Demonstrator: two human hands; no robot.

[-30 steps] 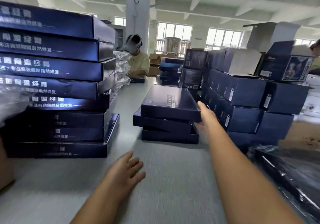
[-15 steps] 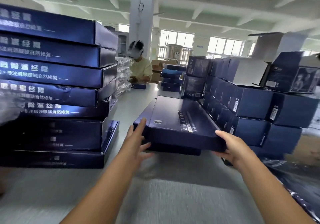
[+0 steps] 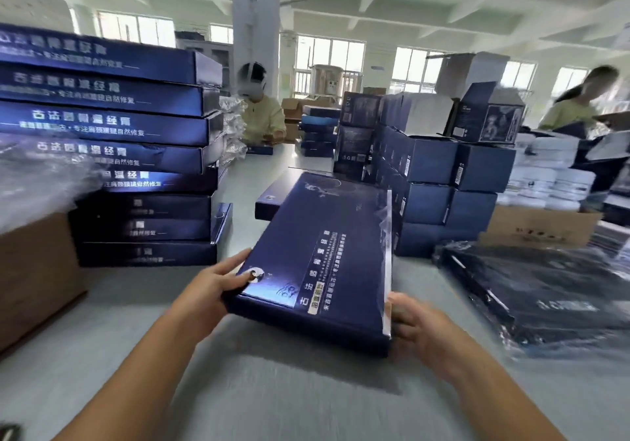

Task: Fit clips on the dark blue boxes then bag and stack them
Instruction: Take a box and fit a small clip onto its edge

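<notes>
- While the box is carried in, item one: left hand [image 3: 218,285], thumb on the lid, gripping the near left corner of the dark blue box [image 3: 324,256].
- Right hand [image 3: 414,321]: blurred, fingers curled at the near right corner.
- Box: tilted, between both hands, above the table [image 3: 272,403].
- Handling advice: level it, set it flat near the body before clipping.
- Beyond: remaining boxes [image 3: 272,198] behind; stacked boxes [image 3: 112,127] at left.

Both hands on one flat dark blue box [image 3: 317,263], held tilted above the grey table [image 3: 272,399]. Left hand [image 3: 211,290] grips the near-left corner, thumb on top; right hand [image 3: 419,324] blurred at the near-right corner. Tall stack of the same boxes [image 3: 112,147] left, bagged boxes [image 3: 545,290] right.
</notes>
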